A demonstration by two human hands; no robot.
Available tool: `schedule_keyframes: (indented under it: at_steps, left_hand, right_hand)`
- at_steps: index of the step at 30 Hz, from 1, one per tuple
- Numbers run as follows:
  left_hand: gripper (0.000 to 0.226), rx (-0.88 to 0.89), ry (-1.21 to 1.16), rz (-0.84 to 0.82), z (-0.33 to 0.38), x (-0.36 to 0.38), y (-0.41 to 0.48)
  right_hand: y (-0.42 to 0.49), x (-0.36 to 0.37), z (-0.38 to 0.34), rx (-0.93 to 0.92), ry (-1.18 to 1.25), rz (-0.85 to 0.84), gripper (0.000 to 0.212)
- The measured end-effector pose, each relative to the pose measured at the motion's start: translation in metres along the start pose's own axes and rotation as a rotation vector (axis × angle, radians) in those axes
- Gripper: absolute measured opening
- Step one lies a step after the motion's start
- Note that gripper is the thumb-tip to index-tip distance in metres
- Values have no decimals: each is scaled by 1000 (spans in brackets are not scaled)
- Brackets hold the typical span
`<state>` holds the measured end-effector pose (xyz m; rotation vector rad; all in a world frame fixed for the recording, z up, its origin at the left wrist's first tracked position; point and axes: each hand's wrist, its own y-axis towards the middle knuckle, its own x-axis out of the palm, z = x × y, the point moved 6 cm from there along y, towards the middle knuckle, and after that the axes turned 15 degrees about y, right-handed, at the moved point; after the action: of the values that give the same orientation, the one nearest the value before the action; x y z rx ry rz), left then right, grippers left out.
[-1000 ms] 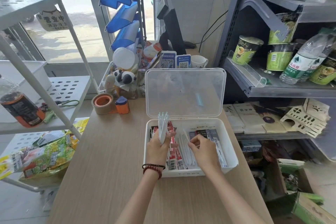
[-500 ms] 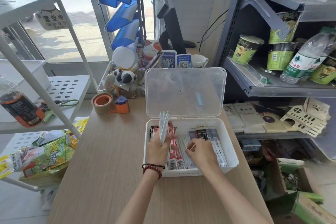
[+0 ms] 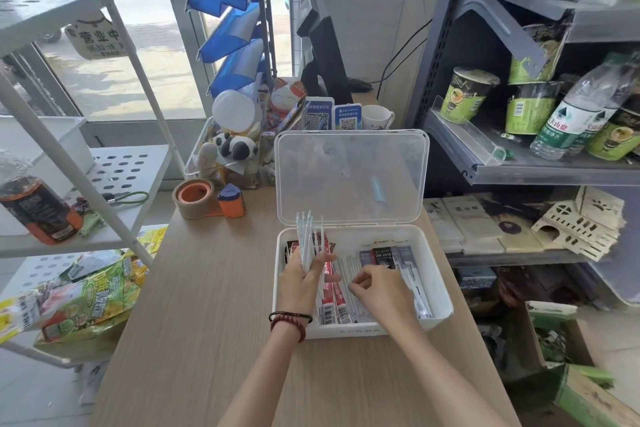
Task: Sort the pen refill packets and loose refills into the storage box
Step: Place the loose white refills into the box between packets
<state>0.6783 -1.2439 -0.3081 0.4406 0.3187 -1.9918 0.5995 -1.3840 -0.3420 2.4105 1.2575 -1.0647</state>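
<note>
A white storage box (image 3: 441, 291) sits on the wooden counter with its clear lid (image 3: 351, 177) standing open. My left hand (image 3: 299, 282) grips a bundle of loose white refills (image 3: 306, 241) upright over the box's left side. Red refill packets (image 3: 334, 295) lie in the left part, loose white refills (image 3: 348, 265) in the middle, dark packets (image 3: 382, 255) at the right. My right hand (image 3: 379, 293) reaches into the middle of the box, fingers curled down among the loose refills; what it pinches is hidden.
A tape roll (image 3: 194, 198) and an orange-blue dispenser (image 3: 231, 201) stand left of the lid. A basket of toys (image 3: 235, 149), QR stands (image 3: 346, 118) and a mug (image 3: 377, 116) sit behind. Shelves flank the counter (image 3: 207, 305) on both sides.
My right hand has moved down and slightly left within the box, lowering onto the loose refills. My left hand keeps holding the bundle in about the same place.
</note>
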Motion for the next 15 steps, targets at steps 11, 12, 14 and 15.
schedule_keyframes:
  at_steps: [11, 12, 14, 15]
  left_hand:
    - [49, 2, 71, 30, -11, 0, 5]
    - [51, 1, 69, 20, -12, 1, 6]
    - [53, 0, 57, 4, -15, 3, 7]
    - [53, 3, 55, 1, -16, 4, 7]
  right_hand:
    - [-8, -14, -20, -175, 316, 5, 29]
    - [-8, -15, -20, -183, 333, 2, 30]
    - [-8, -15, -21, -197, 371, -13, 29]
    - [-9, -15, -22, -203, 394, -24, 28]
